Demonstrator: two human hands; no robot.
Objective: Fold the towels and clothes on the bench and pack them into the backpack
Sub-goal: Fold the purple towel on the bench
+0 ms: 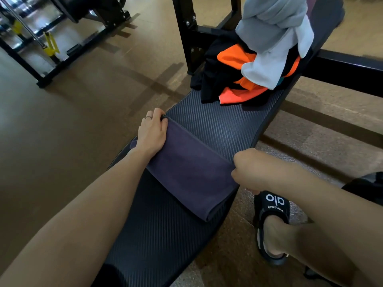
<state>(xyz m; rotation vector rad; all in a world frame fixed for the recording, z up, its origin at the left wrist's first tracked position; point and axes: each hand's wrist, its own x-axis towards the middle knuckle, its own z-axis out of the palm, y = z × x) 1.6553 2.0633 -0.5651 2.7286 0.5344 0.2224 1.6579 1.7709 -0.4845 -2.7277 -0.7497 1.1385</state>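
Observation:
A dark purple towel [190, 172] lies folded across the black ribbed bench [223, 125]. My left hand [152, 132] pinches its far left corner, palm resting on the cloth. My right hand [247, 169] grips the towel's far right corner at the bench's right edge. Further along the bench sits a pile of clothes: an orange and black garment [236, 79] under a light grey towel [273, 36]. No backpack is in view.
Black gym frame legs [186, 38] stand behind the pile, and a crossbar [352, 67] runs right. A rack with yellow parts [49, 44] is at the far left. My foot in a black slide sandal [271, 220] rests on the floor right of the bench.

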